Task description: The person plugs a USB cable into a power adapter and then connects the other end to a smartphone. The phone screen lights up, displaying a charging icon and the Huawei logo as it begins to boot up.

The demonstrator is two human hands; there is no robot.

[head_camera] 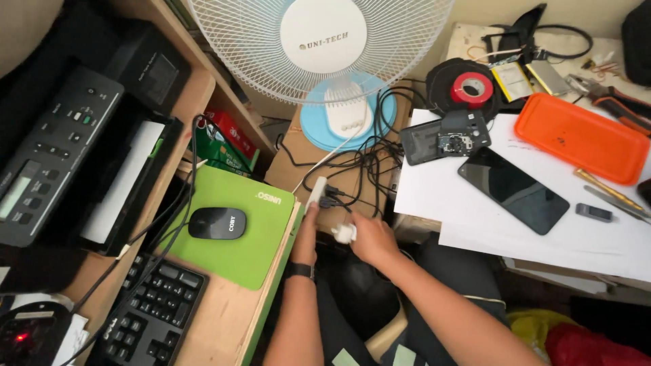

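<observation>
Gripping a white plug (344, 234), the right hand (371, 238) meets the left hand (306, 227) steadying the power strip (317, 192).

Red and green boxes (227, 139) under shelf; dark phone screen (513, 189) on white sheet; printer display (15, 196) far left.

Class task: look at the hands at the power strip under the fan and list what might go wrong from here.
1. The left hand steadies the white power strip while the right hand holds a white plug; fingers near the sockets risk a shock.
2. The black cables are tangled around the fan base; a tug may pull other plugs loose or tip the fan.
</observation>
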